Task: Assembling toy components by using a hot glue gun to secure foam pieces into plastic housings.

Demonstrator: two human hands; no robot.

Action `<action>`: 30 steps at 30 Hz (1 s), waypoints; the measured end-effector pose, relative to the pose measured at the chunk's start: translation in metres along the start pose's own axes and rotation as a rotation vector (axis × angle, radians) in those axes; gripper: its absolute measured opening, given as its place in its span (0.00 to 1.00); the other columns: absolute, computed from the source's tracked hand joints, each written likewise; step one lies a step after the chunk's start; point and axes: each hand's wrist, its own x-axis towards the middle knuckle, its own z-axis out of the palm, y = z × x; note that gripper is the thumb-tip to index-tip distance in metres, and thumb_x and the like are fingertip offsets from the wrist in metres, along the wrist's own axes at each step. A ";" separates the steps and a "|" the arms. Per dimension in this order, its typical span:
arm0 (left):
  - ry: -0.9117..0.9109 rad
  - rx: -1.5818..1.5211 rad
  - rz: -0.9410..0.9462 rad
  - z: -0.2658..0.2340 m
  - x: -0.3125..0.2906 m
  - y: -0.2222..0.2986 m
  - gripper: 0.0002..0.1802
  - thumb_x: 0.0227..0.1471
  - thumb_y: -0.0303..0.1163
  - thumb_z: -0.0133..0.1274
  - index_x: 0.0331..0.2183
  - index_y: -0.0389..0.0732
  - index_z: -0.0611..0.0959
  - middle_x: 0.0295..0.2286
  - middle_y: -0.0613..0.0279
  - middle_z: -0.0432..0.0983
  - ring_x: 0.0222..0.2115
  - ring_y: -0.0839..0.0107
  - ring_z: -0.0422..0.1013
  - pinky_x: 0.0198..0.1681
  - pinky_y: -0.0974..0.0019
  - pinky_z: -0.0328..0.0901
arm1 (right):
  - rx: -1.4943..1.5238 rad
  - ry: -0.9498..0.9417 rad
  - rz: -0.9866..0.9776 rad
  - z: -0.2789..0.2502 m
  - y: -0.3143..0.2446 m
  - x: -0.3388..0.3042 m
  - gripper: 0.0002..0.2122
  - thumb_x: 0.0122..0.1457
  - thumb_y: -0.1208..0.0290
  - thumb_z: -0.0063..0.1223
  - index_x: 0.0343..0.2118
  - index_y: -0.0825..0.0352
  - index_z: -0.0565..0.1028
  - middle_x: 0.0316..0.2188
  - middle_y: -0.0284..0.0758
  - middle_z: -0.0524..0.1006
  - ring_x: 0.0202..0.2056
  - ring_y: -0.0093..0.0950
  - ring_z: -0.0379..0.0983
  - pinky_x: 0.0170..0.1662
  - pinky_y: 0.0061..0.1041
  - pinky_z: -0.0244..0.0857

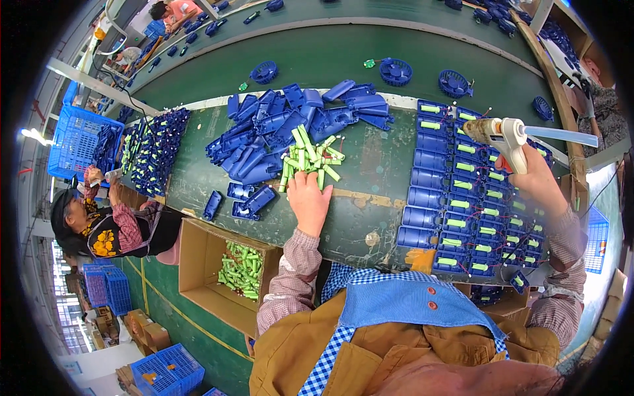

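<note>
My left hand point(308, 198) lies palm down on the green table point(370, 158), fingers loosely together and reaching into the near edge of a loose heap of green cylindrical cells point(310, 157); the fingertips touch the nearest cells, but I cannot tell whether any is pinched between them; behind that heap, toward the far side of the table, sprawls a pile of empty blue plastic shells point(284, 125), and two more shells point(254, 201) lie by themselves just left of my hand; my right hand point(536, 178) is raised over the right end of the table, closed tight around the grip of a white hot-glue gun point(505, 135) whose nozzle points left and whose clear glue stick juts out to the right; beneath it, rows of blue shells with a green cell seated in each point(462, 218) fill the table from its far edge to the near edge; down at my left, below the table, an open cardboard box point(198, 264) holds more green cells; a person in a floral top point(105, 231) sits further left beside a blue crate point(72, 138)
</note>
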 end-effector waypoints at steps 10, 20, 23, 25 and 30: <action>-0.055 -0.465 -0.192 -0.005 -0.001 0.003 0.13 0.38 0.25 0.61 0.31 0.36 0.79 0.29 0.57 0.73 0.30 0.61 0.71 0.33 0.61 0.65 | 0.166 -0.038 0.096 0.019 -0.015 -0.017 0.18 0.38 0.74 0.50 0.37 0.70 0.71 0.32 0.33 0.74 0.33 0.24 0.70 0.39 0.24 0.65; -0.410 -1.561 -0.500 -0.019 0.005 0.027 0.03 0.55 0.26 0.50 0.31 0.39 0.72 0.26 0.59 0.78 0.19 0.78 0.69 0.22 0.77 0.62 | 0.380 -0.075 -0.017 0.053 0.027 -0.004 0.22 0.40 0.77 0.49 0.44 0.72 0.69 0.34 0.33 0.75 0.37 0.23 0.71 0.43 0.23 0.65; -0.439 -1.617 -0.472 -0.014 0.003 0.036 0.07 0.53 0.23 0.51 0.27 0.42 0.69 0.26 0.58 0.77 0.18 0.79 0.68 0.22 0.78 0.61 | 0.415 -0.070 -0.015 0.066 0.032 0.004 0.21 0.41 0.77 0.50 0.43 0.72 0.68 0.34 0.34 0.75 0.38 0.24 0.72 0.44 0.23 0.66; -0.462 -1.626 -0.493 -0.012 0.005 0.043 0.10 0.52 0.21 0.51 0.25 0.43 0.67 0.26 0.58 0.76 0.18 0.80 0.66 0.21 0.79 0.60 | 0.493 -0.067 0.022 0.074 0.034 0.009 0.21 0.42 0.78 0.51 0.43 0.73 0.68 0.34 0.35 0.76 0.38 0.25 0.73 0.46 0.25 0.67; -0.515 -1.502 -0.400 -0.004 0.011 0.059 0.13 0.51 0.19 0.51 0.24 0.43 0.65 0.26 0.58 0.76 0.17 0.84 0.64 0.19 0.81 0.58 | 0.486 -0.050 0.030 0.086 0.040 0.020 0.21 0.42 0.79 0.50 0.44 0.74 0.67 0.33 0.35 0.76 0.38 0.25 0.73 0.46 0.25 0.67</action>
